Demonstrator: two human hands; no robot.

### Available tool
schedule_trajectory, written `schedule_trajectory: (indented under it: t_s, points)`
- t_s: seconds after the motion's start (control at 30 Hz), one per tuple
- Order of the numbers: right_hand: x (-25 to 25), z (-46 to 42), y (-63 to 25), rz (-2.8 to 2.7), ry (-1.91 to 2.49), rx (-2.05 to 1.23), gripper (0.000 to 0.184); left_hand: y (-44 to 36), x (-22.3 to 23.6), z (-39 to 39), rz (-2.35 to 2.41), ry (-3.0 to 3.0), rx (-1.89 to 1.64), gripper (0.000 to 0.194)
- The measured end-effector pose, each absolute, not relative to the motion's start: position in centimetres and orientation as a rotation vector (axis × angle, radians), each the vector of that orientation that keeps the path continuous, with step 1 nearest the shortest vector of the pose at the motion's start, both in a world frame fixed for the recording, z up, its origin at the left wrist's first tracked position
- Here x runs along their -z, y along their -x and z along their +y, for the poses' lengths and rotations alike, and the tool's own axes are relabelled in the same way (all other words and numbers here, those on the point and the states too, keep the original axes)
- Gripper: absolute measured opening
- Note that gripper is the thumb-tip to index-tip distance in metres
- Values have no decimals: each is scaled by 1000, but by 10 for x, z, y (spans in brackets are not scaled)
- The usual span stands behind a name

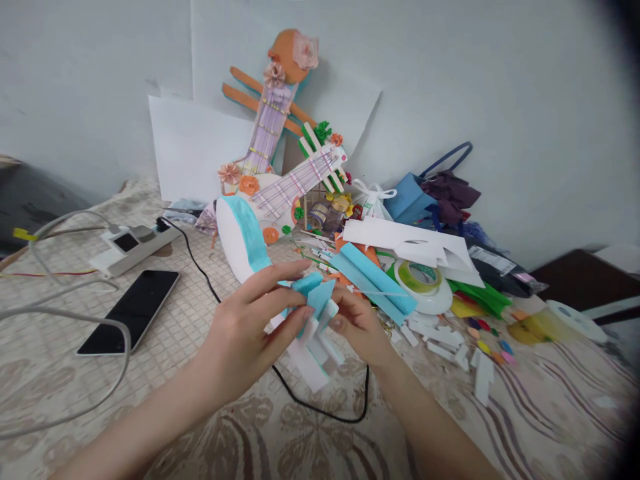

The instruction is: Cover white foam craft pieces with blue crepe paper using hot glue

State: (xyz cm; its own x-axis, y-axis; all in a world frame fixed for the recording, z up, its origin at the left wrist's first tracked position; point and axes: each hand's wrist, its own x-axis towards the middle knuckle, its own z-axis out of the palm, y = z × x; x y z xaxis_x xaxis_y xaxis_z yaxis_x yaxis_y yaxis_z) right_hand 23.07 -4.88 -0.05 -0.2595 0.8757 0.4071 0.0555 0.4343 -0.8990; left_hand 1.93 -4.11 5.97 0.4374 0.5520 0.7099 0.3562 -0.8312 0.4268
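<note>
A white craft model (231, 239) with a light-blue strip along its curved side stretches from mid-table down to my hands. Its near end is a cluster of white strips and light-blue paper flaps (320, 293). My left hand (250, 317) is closed on this end, thumb and fingers pinching the light-blue paper. From the other side, my right hand (363, 327) grips the same end between thumb and bent fingers. My fingers partly hide how the two parts join. Behind it stand decorated paper guitars (300, 183) with strings and paper flowers.
On the left lie a black phone (133, 312), a power strip (135, 247) and looping cables (123, 333). To the right are folded light-blue paper (373, 283), tape rolls (419, 277), white scraps (447, 337) and coloured discs (483, 347). A black cord (320, 408) runs beneath my hands.
</note>
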Motion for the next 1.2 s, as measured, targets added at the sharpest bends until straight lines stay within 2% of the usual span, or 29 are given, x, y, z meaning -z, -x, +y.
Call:
schedule_trajectory:
  t_s: [0.33,0.77,1.0,1.2]
  points:
    - [0,-50,-232,-1644,862,-987,35,-22,-54,-35,718,-2487,-1349,10]
    - [5,-49,-233,-1640,934,-1005,43,-27,-52,-25,769,-2284,-1332,29]
    - [10,-47,-235,-1615,889,-1047,40,-24,-58,-21,708,-2329,-1272,24]
    - [23,-60,-237,-1487,960,-936,48,-24,-58,-21,763,-2347,-1265,22]
